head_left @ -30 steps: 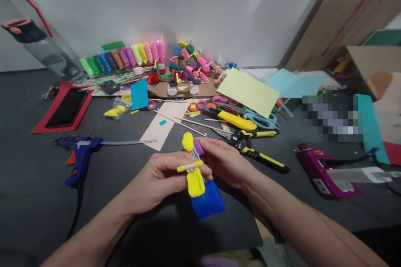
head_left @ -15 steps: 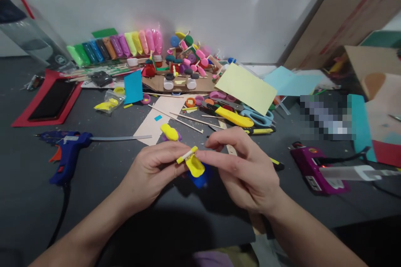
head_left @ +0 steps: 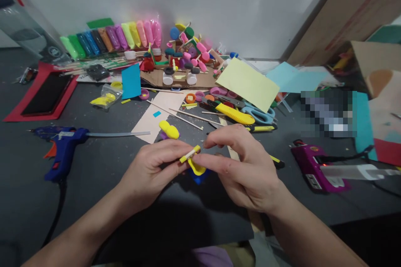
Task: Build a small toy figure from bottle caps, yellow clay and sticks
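My left hand (head_left: 163, 160) pinches a small craft piece between thumb and fingers. Its short white stick (head_left: 190, 154) has yellow ends and slants up to the right. Below the stick sits a scooped piece of yellow modelling clay (head_left: 197, 170). My right hand (head_left: 244, 167) presses one fingertip into the hollow of that clay and covers part of it; another finger arches above, apart from the piece. Something blue (head_left: 198, 178) shows underneath, its shape mostly hidden. Just beyond my hands lies a yellow clay lump (head_left: 169, 129) over something purple.
A blue glue gun (head_left: 64, 142) lies at left, a phone (head_left: 46, 94) on red paper behind it. Further back are a yellow cutter (head_left: 234, 113), blue-handled scissors (head_left: 260, 112), thin sticks (head_left: 188, 117) and clay packets (head_left: 109, 38). A purple device (head_left: 313, 167) stands at right.
My right fingertip has moved further into the yellow clay hollow and now covers more of it. The view has shifted slightly; my left hand keeps its pinch.
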### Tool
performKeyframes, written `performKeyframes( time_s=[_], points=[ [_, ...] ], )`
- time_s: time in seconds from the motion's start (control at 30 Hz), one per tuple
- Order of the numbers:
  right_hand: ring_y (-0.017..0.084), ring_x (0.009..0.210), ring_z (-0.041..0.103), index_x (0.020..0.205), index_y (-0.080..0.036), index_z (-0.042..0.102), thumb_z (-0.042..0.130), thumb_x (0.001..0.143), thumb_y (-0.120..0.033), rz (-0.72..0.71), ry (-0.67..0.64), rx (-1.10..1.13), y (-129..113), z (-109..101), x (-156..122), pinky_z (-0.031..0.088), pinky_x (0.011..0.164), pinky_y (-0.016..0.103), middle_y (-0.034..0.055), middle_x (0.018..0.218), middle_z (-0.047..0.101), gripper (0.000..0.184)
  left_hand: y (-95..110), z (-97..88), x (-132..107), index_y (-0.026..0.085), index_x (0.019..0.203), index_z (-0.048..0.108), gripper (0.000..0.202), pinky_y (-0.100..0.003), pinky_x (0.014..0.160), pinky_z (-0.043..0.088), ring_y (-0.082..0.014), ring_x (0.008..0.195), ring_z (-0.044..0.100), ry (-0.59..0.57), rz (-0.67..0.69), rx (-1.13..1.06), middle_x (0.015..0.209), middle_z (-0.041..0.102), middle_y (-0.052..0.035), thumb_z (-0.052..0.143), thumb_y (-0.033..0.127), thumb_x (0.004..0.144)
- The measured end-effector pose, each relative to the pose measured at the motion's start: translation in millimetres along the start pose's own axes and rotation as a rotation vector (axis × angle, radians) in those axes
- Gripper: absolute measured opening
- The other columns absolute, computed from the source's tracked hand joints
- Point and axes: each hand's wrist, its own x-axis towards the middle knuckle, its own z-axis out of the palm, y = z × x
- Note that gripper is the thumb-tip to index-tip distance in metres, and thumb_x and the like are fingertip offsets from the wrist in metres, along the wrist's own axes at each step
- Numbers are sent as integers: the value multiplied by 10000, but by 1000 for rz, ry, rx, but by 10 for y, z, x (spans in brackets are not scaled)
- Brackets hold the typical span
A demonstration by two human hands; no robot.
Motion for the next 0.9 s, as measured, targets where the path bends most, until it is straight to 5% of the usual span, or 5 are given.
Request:
performKeyframes(
  time_s=[0.3,0.53,0.63,0.73,0.9],
  points=[
    [175,915,591,998,-191,712,491,855,-1,18,-6,70,-24,-17,62,514,791,346,76,1034,643,324,24,-1,2,252,1036,801,255,-211,798,552,-151,877,730,-15,-57,-3,955,792,-31,645,113,890],
    [162,969,621,1112,-183,685,508,848,13,102,60,245,-14,-31,64,530,841,321,78,1067,636,374,46,-6,-7,232,1035,795,231,-226,795,547,-160,882,718,-42,-122,-21,965,788,-38,634,134,901],
    [186,1024,625,1117,-148,671,622,879,-111,82,30,279,18,-35,80,524,903,338,101,1079,644,246,54,-10,-8,229,1051,787,222,-235,805,540,-167,900,710,-37,-150,-28,981,785,-40,635,153,909],
    [207,1091,617,1141,-132,640,743,870,-298,39,-26,272,41,-36,88,516,952,353,126,1133,643,334,55,-12,-4,232,1073,777,225,-235,851,524,-160,936,702,-50,-138,-34,1042,782,-41,620,162,928],
    [199,1101,618,1195,-187,580,729,887,-257,16,-34,161,53,-22,76,524,938,372,115,1160,646,350,61,-6,4,226,1077,768,226,-215,837,506,-143,921,684,-99,-134,-60,1021,770,-33,595,159,947]
  ],
)
